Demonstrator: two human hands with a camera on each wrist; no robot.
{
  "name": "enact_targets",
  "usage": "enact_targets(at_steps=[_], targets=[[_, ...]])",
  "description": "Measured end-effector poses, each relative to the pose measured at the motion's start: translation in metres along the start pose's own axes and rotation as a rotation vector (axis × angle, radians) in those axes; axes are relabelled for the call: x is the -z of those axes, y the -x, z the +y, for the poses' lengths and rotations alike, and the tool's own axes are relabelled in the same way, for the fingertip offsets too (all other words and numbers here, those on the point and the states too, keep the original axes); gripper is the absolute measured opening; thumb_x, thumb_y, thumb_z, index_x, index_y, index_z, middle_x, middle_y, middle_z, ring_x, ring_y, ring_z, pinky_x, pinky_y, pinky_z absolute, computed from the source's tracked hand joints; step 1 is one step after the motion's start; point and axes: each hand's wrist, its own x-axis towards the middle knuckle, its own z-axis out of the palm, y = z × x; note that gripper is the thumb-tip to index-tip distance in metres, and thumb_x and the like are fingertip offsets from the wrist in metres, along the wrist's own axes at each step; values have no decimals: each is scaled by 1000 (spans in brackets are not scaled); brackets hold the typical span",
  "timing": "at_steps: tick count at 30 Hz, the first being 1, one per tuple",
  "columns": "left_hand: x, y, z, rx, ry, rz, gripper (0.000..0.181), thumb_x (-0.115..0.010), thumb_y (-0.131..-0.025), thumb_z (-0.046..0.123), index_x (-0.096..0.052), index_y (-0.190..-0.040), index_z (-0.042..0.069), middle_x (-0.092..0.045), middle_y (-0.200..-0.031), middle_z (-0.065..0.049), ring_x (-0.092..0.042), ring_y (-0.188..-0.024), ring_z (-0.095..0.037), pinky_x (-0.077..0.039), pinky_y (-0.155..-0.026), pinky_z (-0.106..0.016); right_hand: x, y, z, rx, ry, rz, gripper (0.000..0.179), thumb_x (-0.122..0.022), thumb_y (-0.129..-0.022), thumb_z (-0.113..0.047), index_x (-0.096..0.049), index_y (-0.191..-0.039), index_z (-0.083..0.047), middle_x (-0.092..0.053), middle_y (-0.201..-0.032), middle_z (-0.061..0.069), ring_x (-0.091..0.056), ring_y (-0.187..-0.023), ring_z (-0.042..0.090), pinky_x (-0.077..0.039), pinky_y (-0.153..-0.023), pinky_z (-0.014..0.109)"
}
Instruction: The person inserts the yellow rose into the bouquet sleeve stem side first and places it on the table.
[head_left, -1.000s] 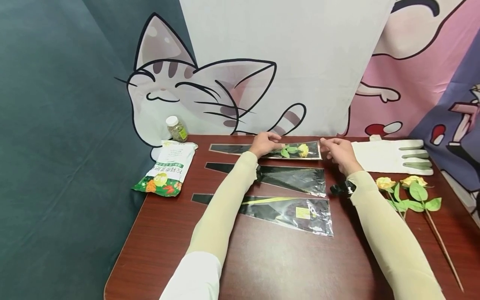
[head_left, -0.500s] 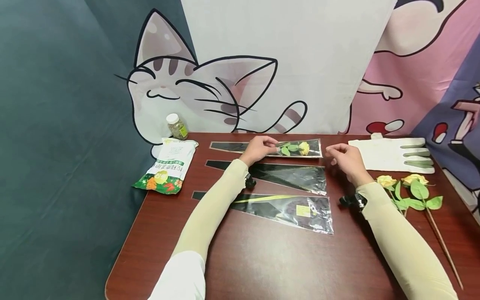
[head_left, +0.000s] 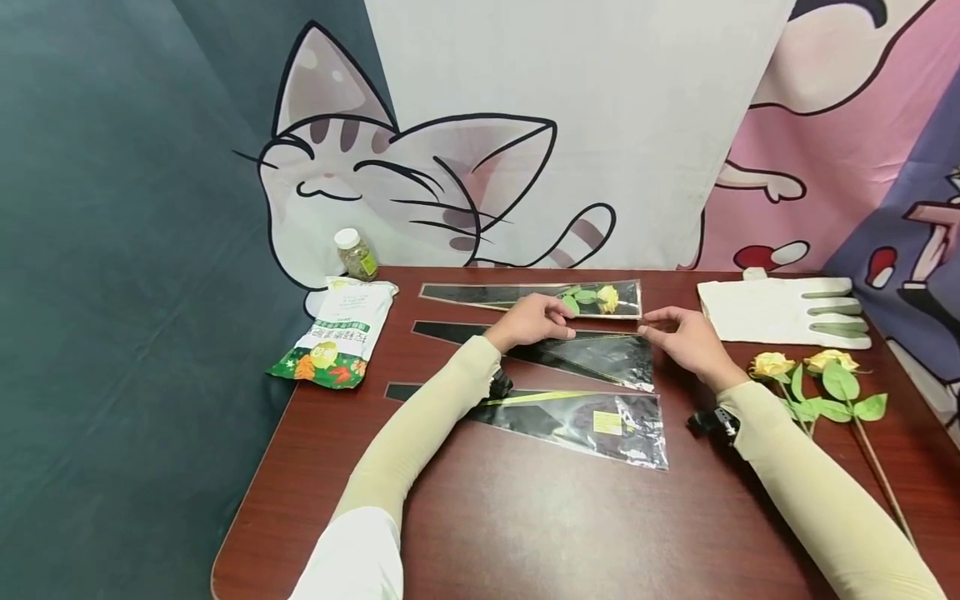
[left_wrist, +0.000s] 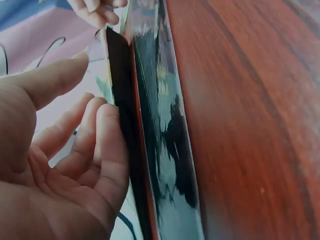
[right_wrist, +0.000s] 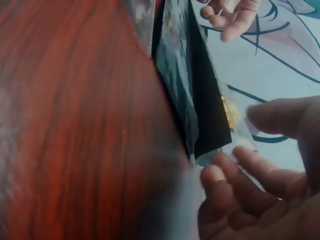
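A yellow rose point(head_left: 606, 297) lies inside the farthest flower sleeve point(head_left: 465, 293), a long tapering one with a black backing and clear film front. Nearer to me is a second flower sleeve point(head_left: 607, 357), with a third flower sleeve point(head_left: 555, 421) in front of it, bearing a yellow label. My left hand point(head_left: 531, 320) hovers over the second sleeve, its loosely bent fingers by the lower edge of the farthest one. My right hand point(head_left: 693, 343) is at the sleeves' right ends, thumb and index finger apart in the right wrist view, fingertips close to the corner of the farthest sleeve.
A white work glove point(head_left: 765, 310) lies at the back right, with two yellow roses point(head_left: 840, 387) in front of it. At the back left are a printed bag point(head_left: 341, 333) and a white-capped jar point(head_left: 357, 255). A cat-print curtain point(head_left: 450, 192) hangs behind.
My left hand has come off the rose's sleeve and moved toward me, over the second sleeve. My right hand drew back from the sleeve's end, then came in again slightly lower.
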Motion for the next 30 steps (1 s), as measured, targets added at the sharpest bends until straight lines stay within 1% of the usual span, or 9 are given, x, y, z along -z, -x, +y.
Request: enact_targets(at_steps=[3, 5, 7, 12, 16, 18, 23, 26, 30], targets=[[-5, 1, 2, -16, -52, -70, 46, -85, -92, 28, -73, -133, 12, -76, -111, -3, -69, -98, -12, -60, -82, -27, -1, 3, 2, -1, 10, -42, 43, -77, -98, -36, -73, -127, -4, -77, -116, 20, -69, -92, 17, -53, -73, 20], [-8, 2, 1, -13, -82, -109, 48, -86, -92, 27, -73, -135, 12, -75, -113, -4, -68, -98, -11, -59, -82, -26, -1, 5, 4, 4, 20, -70, 47, -77, -98, -37, -71, -129, -2, -76, -118, 20, -69, -92, 16, -53, -74, 20], [-11, 2, 0, -1, -108, -136, 49, -87, -91, 28, -73, -136, 14, -75, -114, -3, -67, -99, -10, -59, -84, -25, -1, 6, 5, 14, 55, -98, 49, -77, -98, -38, -70, -131, -3, -75, -118, 20, -69, -93, 18, -53, -77, 23], [-15, 1, -3, 34, -134, -159, 55, -91, -86, 32, -72, -136, 22, -71, -110, 3, -64, -97, -11, -56, -87, -27, 3, 8, 5, 101, 163, -221, 60, -81, -95, -35, -64, -143, -1, -67, -122, 22, -63, -105, 31, -51, -87, 41], [-17, 1, -4, 45, -146, -171, 63, -94, -82, 32, -70, -140, 25, -68, -111, 2, -61, -96, -14, -54, -84, -28, 6, 8, 3, 144, 219, -293, 72, -85, -92, -33, -58, -148, 3, -57, -118, 20, -54, -102, 30, -46, -83, 39], [-19, 1, -3, 37, -174, -182, 66, -94, -82, 32, -68, -143, 27, -67, -114, 1, -61, -98, -14, -54, -84, -28, 7, 7, 3, 149, 238, -301, 74, -86, -91, -33, -57, -148, 5, -55, -114, 18, -49, -99, 27, -42, -80, 37], [-22, 0, 2, 43, -253, -201, 68, -94, -82, 33, -67, -145, 32, -67, -121, 2, -61, -106, -12, -57, -83, -29, 5, 5, 4, 163, 272, -283, 73, -88, -89, -30, -60, -145, 6, -56, -110, 17, -48, -98, 26, -41, -79, 35], [-22, 0, 6, 56, -279, -202, 68, -94, -82, 32, -66, -145, 33, -67, -121, 2, -62, -105, -13, -56, -81, -29, 6, 4, 3, 186, 304, -275, 68, -89, -88, -29, -64, -141, 5, -58, -107, 16, -49, -98, 26, -41, -79, 35], [-22, -1, 8, 48, -292, -207, 68, -93, -83, 32, -66, -146, 33, -65, -118, 3, -61, -102, -14, -54, -79, -30, 8, 4, 0, 204, 332, -266, 55, -89, -87, -28, -70, -129, 1, -64, -107, 17, -52, -101, 28, -44, -80, 37]])
